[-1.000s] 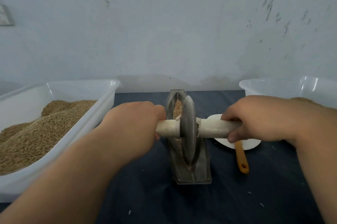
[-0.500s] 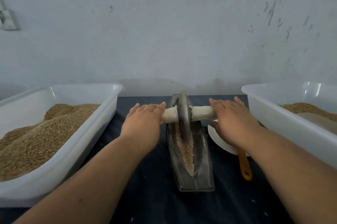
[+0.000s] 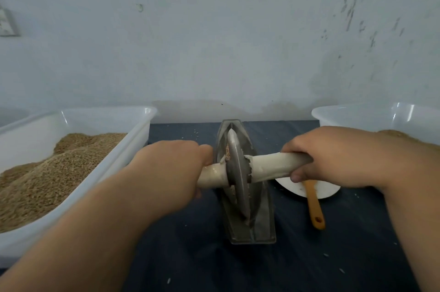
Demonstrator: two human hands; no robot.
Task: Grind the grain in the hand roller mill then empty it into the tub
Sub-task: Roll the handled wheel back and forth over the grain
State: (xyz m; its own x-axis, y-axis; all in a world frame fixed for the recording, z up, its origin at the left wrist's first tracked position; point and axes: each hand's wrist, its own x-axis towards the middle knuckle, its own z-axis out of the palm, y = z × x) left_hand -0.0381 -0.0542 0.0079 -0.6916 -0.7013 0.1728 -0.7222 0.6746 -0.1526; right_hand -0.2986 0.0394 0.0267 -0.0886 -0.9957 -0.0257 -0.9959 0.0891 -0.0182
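Axle orientation governs the next stroke. My left grip (image 3: 173, 168) and my right grip (image 3: 333, 153) are each curled tight round one end of the white cylindrical handle bar (image 3: 271, 166). The bar passes through the grey metal disc wheel (image 3: 235, 172).

The wheel stands on edge in the grey boat-shaped metal trough (image 3: 252, 225), at about mid-length. The trough's long axis runs straight away from me, and the bar lies across it. The bar is slightly skewed, its right end farther from me than its left. The left grip sits just beside the wheel; the right grip sits further out along the bar.

Brown grain (image 3: 227, 152) shows in the trough just beyond the wheel. I judge the next push should run toward the trough's far tip, with both ends advanced evenly so the wheel tracks the groove.

A white plastic tub (image 3: 140, 125) heaped with grain stands left of the trough. A second white plastic tub (image 3: 352, 115) stands to its right. Which tub receives the meal, I cannot tell.
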